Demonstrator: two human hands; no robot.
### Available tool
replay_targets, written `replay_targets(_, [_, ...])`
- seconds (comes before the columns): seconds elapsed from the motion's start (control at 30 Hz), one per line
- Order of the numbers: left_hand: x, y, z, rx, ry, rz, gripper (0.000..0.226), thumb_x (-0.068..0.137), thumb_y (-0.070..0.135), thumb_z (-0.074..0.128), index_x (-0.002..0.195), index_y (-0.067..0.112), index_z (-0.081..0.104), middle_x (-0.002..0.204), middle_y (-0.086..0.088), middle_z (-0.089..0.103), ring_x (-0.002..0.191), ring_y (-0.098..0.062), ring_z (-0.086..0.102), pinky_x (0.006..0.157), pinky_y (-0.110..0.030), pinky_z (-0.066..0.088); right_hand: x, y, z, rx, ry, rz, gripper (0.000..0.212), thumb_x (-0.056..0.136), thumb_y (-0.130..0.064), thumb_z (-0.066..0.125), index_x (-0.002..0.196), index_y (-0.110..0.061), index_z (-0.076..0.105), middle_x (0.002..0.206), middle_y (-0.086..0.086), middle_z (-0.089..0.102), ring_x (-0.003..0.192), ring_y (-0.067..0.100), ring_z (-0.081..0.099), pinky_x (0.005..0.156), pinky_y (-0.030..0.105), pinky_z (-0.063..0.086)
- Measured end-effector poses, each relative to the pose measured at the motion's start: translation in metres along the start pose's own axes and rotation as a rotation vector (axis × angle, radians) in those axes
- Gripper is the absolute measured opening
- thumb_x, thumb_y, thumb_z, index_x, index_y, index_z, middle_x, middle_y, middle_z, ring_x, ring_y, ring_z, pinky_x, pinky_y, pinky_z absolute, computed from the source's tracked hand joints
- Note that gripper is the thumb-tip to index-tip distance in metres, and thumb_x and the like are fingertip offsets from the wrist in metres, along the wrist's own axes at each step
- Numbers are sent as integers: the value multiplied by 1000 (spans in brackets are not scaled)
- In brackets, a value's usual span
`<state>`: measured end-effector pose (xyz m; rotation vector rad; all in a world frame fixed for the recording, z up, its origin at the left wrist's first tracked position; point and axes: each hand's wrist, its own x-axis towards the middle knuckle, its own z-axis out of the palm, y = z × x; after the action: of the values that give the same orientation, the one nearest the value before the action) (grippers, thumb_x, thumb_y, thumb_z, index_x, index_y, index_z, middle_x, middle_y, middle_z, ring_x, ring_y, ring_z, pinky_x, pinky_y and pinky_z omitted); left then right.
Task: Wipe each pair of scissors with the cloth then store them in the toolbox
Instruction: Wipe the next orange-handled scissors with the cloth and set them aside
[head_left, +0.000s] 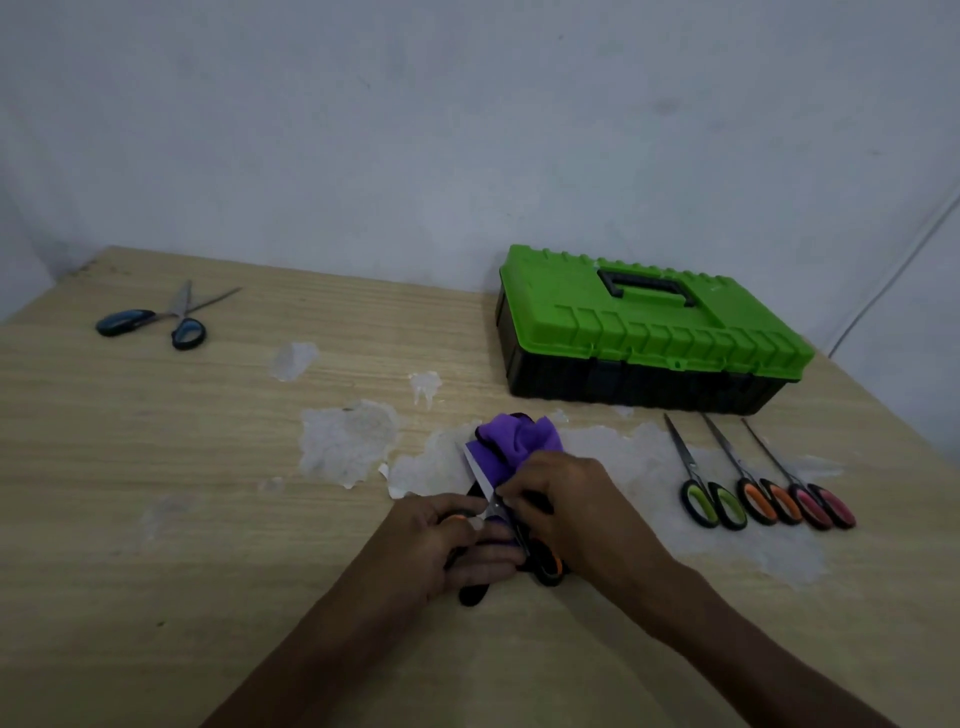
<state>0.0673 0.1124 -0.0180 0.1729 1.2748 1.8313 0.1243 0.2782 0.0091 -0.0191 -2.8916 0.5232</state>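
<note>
Early, prob. first pr: left hand (447, 540) gripped orange scissors (557, 564), right hand (566, 501) pinched purple cloth (519, 439) on blade. Toolbox (654, 332) shut; blue scissors (124, 322), three more pairs (754, 503) undone.

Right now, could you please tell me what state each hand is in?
The left hand is closed, gripping the orange-and-black-handled scissors.
The right hand is closed, pinching the crumpled purple cloth against the blade.

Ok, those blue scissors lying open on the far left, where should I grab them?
Take the blue scissors by the two handle loops, coming from the near side: the blades are spread open and point away toward the wall, so the handles face you.
</note>
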Motion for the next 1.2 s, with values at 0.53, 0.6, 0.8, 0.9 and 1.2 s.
replay_targets(0.53, [-18, 1, 0, -27, 9, 96, 24, 98, -5, 47, 119, -11, 56, 106, -28, 72, 99, -39, 72, 85, -41, 61, 24, 29, -1, 100, 221, 289, 9, 87, -11, 62, 83, -11, 69, 85, 2, 69, 77, 11, 57, 65, 12, 33])
replay_targets(0.6, [-22, 0, 2, -5, 12, 124, 23, 98, -4, 47, 117, -10, 58, 105, -26, 73, 100, -38, 72, 87, -41, 60, 16, 30, -4, 163, 255, 353, 10, 88, -14, 61, 80, -17, 65, 78, -6, 64, 71, 5, 53, 61, 8, 35])
replay_targets(0.8, [-33, -3, 7, 125, 16, 168, 23, 97, -4, 47, 115, -2, 61, 104, -22, 74, 99, -34, 73, 85, -38, 61, -14, 47, -5, 258, 400, 488, 11, 91, -14, 58, 81, -16, 60, 74, -6, 60, 71, 10, 55, 56, 7, 37])
replay_targets(0.9, [-37, -3, 5, 101, 34, 191, 24, 97, -5, 45, 114, -4, 61, 106, -25, 73, 100, -35, 73, 85, -41, 61, -22, 47, -7, 245, 333, 427, 10, 89, -14, 59, 80, -19, 61, 78, -5, 62, 74, 10, 56, 59, 7, 38])
replay_targets(1.2, [-34, 3, 12, -36, 91, 271, 21, 97, -5, 47, 110, -3, 63, 106, -26, 72, 99, -38, 72, 83, -45, 61, -20, 33, 28, -11, 184, 254, 33, 80, -36, 65, 112, -33, 64, 108, -3, 57, 96, 22, 53, 77, 27, 42])
